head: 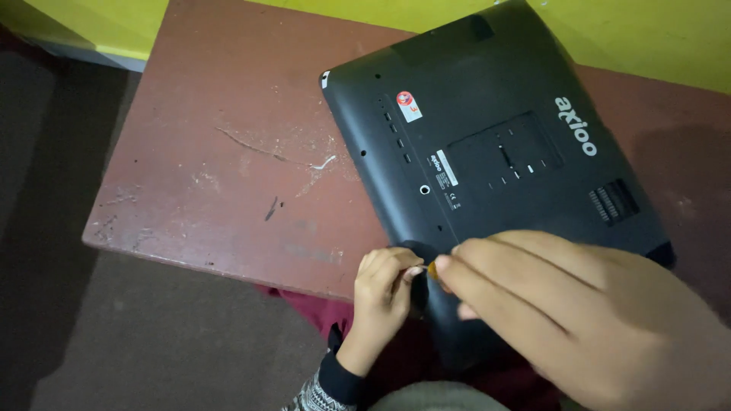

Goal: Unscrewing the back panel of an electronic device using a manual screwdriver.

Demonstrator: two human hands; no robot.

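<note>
At the worktop's (pixel 228 152) near edge, the laptop's (pixel 487 144) base cover is still fully on, the left hand (pixel 384 285) pinching its corner and the right hand (pixel 563 312) holding a small orange pick (pixel 432 269) at the seam.

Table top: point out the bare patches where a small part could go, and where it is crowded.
Free: the scratched red table left of the black laptop, and a strip at its right. Crowded: the near edge, where the left hand and right hand meet at the laptop's corner.

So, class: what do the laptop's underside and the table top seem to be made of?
Laptop underside: probably matt black moulded plastic, given the vent slots, screw holes and dull sheen.
Table top: reddish-brown painted or laminated board, perhaps wood; pale scratches and worn patches show through the coating.
</note>
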